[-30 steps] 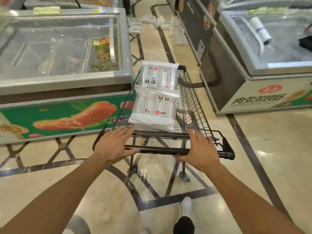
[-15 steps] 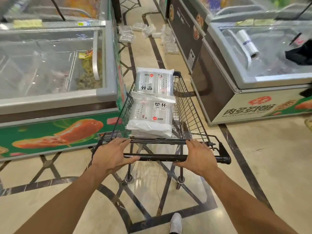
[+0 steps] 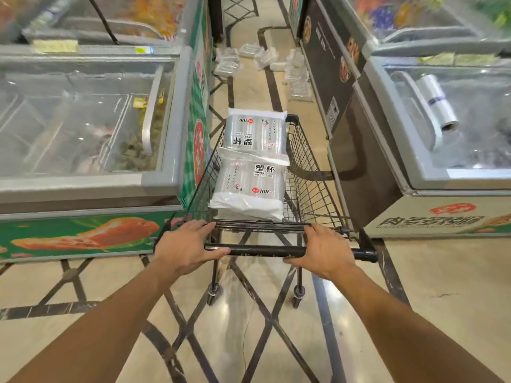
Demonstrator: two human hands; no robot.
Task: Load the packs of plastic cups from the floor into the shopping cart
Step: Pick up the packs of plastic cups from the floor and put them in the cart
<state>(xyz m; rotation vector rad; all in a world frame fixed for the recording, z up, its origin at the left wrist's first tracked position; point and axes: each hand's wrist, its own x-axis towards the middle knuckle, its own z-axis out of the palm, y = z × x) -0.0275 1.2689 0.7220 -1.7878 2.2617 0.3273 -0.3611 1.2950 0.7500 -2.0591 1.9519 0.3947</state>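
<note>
Head view: the dark wire shopping cart (image 3: 312, 172) has rolled forward over the last second into the aisle between the chest freezers, and the clear packs of plastic cups on the floor (image 3: 265, 62) now lie closer, well ahead of both hands. The left hand (image 3: 185, 246) and the right hand (image 3: 325, 251) each make a grip curled around the black handle bar (image 3: 265, 250), fingers over the top. Two white-ended cup packs (image 3: 253, 164) already sit end to end in the basket, just beyond the grips, leaving room on the right side. By the look of it, this is the approach for another load. The green-fronted glass-top freezer (image 3: 91, 150) stands left of the grips, the white-and-brown freezer (image 3: 431, 150) right, so the lane is narrow; a roll of clear bags (image 3: 437, 102) rests on the right lid.
</note>
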